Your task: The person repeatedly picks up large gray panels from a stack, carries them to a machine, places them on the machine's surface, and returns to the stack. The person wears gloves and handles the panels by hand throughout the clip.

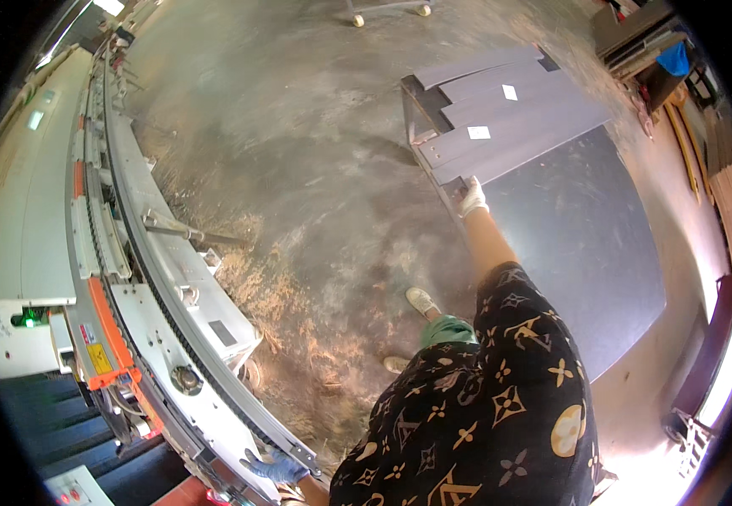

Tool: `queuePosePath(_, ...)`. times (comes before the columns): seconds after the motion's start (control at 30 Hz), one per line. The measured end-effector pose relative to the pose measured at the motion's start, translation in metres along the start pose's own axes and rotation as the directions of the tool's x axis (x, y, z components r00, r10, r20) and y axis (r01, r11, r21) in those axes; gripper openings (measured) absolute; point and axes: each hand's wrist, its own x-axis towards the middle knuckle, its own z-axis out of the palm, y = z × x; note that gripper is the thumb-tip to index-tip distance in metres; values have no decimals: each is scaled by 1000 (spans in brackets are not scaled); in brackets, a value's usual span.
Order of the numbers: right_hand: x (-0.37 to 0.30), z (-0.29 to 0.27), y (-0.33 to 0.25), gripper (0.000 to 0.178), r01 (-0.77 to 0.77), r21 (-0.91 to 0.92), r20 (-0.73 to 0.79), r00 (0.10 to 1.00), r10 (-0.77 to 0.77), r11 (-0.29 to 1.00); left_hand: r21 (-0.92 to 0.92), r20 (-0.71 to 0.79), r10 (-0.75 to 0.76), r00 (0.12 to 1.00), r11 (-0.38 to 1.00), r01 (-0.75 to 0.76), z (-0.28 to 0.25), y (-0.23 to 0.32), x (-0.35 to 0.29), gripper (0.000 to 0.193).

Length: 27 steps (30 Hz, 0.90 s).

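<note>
My right hand [472, 199], in a white glove, reaches out to the right and has its fingers closed on the near end of a dark grey board [509, 152]. This narrow board lies among several similar boards in a staggered stack, and two small white labels [479, 132] sit on them. Down at the lower left, my left hand [275, 465] wears a blue-grey glove. Its fingers are spread on the white bed of a long machine [214, 405], beside the dark chain rail [189, 337]. It holds nothing that I can see.
A large dark sheet [576, 244] lies beside the boards on their support. Sawdust [273, 304] litters the floor along the machine. A wheeled frame [387, 8] stands at the far side. Stacked panels [635, 34] and a blue bag [674, 59] are at the far right.
</note>
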Motion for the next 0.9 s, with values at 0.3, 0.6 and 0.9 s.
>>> queuePosePath(0.3, -207, -58, 38, 37, 32, -346, 533, 829, 168, 938, 510, 203, 365, 909, 753, -416, 55, 13, -6, 65)
queuePosePath(0.6, -278, -72, 42, 38, -158, -208, 581, 774, 252, 965, 77, 404, 401, 822, 880, -468, 116, 85, -23, 62)
queuePosePath(0.9, -429, -93, 193, 31, -74, -713, 631, 365, 685, 697, 285, 684, 496, 534, 492, -823, 17, 105, -40, 59)
